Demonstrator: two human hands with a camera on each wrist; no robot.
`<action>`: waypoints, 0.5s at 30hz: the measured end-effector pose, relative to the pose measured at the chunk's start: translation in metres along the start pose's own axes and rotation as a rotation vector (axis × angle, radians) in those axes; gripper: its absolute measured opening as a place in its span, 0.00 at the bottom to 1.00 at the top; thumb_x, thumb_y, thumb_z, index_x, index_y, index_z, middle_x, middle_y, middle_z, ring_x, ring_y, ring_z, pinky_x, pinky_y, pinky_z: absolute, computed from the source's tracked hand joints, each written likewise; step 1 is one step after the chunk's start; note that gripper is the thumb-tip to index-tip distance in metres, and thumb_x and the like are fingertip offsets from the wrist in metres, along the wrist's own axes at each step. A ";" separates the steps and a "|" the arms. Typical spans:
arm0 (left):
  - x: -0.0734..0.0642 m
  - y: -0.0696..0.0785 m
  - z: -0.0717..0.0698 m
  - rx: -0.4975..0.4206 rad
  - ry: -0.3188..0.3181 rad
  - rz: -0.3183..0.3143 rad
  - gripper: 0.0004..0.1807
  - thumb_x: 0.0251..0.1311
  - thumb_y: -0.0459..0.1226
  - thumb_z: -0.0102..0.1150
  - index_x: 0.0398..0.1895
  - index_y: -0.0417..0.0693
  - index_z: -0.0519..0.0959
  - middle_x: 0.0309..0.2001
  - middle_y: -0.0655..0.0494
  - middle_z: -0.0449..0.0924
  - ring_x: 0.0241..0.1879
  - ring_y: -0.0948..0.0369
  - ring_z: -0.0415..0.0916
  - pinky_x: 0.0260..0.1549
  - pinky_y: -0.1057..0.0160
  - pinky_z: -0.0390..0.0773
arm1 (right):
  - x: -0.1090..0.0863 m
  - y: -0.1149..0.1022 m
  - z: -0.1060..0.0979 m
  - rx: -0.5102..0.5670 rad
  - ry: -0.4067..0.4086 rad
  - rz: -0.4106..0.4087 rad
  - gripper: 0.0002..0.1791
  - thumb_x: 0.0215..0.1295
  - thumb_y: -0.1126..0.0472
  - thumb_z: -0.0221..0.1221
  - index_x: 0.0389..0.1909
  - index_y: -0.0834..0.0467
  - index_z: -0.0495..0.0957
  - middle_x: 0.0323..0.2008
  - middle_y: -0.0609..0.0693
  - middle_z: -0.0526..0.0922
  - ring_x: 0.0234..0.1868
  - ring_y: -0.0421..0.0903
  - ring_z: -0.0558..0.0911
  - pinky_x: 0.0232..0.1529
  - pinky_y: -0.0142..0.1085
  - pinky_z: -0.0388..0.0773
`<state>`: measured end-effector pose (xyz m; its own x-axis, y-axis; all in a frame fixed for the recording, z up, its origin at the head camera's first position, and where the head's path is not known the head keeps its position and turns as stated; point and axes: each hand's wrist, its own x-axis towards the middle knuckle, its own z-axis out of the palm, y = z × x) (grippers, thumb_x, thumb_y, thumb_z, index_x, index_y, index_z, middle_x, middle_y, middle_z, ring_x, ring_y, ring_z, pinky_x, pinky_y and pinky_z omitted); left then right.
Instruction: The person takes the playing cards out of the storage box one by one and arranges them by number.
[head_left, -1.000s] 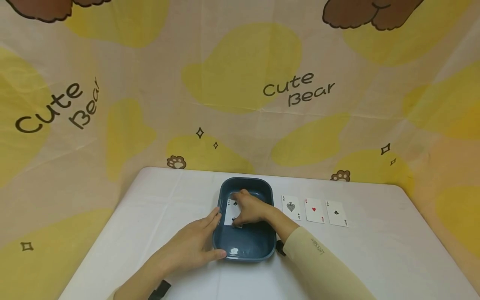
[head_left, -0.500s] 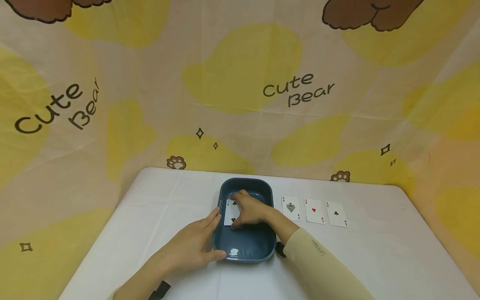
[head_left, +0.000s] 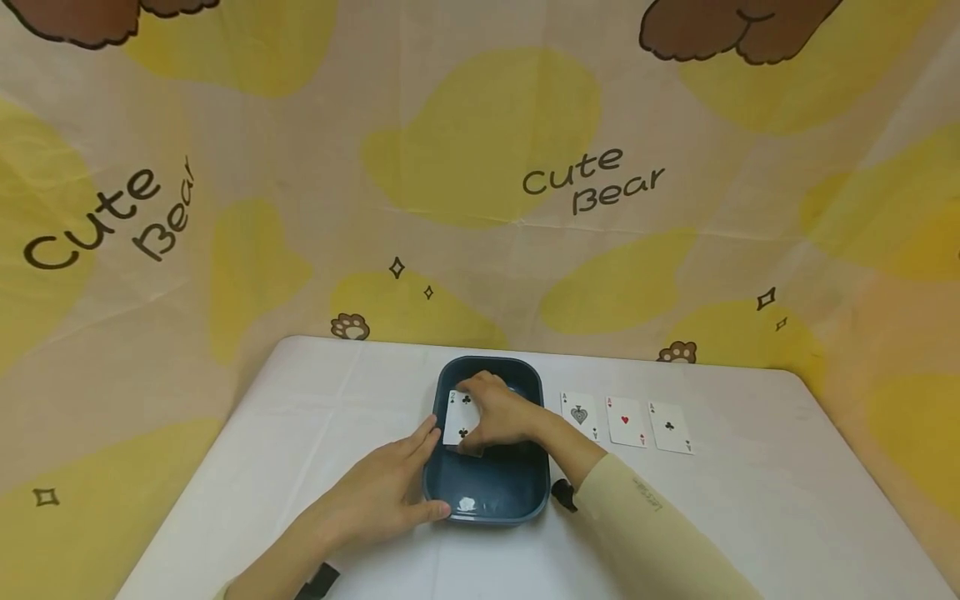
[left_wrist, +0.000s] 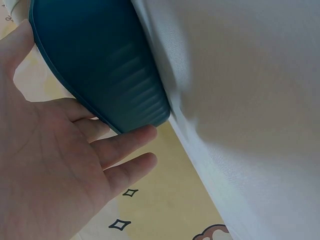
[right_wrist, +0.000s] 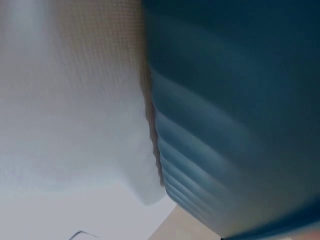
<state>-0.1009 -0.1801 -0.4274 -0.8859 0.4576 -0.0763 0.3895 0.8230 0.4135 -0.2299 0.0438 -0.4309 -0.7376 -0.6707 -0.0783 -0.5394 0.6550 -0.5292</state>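
Observation:
In the head view, a blue tray with raised walls stands on the white table. My right hand reaches into it and pinches a two of clubs playing card by its far and near edges, thumb at the near end. Below that card a pale edge shows, partly hidden by the thumb. My left hand rests against the tray's left side, fingers mostly straight. In the left wrist view, that hand's fingers and thumb spread along the tray's rim. The right wrist view shows mainly the tray's ribbed outer wall.
To the right of the tray, an ace of spades, an ace of hearts and an ace of clubs lie face up in a row. Behind the table hangs a patterned yellow cloth.
My right hand and the two of clubs have shifted slightly up and left in the head view, and the card looks a little raised. The left hand stays on the tray's side.

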 end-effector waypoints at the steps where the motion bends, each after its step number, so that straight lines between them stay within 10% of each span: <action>1: 0.000 0.000 0.000 0.000 0.000 -0.001 0.56 0.63 0.67 0.62 0.83 0.42 0.58 0.85 0.53 0.47 0.75 0.42 0.64 0.70 0.41 0.69 | -0.001 0.000 -0.001 -0.001 0.002 -0.003 0.51 0.47 0.49 0.80 0.73 0.60 0.72 0.65 0.57 0.74 0.60 0.50 0.72 0.56 0.44 0.78; 15: 0.000 0.001 0.001 -0.007 -0.002 -0.010 0.57 0.62 0.68 0.62 0.83 0.42 0.58 0.85 0.53 0.47 0.75 0.42 0.63 0.70 0.40 0.68 | -0.025 -0.006 -0.024 0.012 0.045 -0.048 0.53 0.46 0.50 0.82 0.73 0.62 0.71 0.66 0.57 0.74 0.63 0.53 0.70 0.56 0.45 0.77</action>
<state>-0.1002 -0.1792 -0.4275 -0.8893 0.4500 -0.0822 0.3787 0.8251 0.4192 -0.2180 0.0652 -0.4061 -0.7285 -0.6849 -0.0151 -0.5698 0.6181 -0.5416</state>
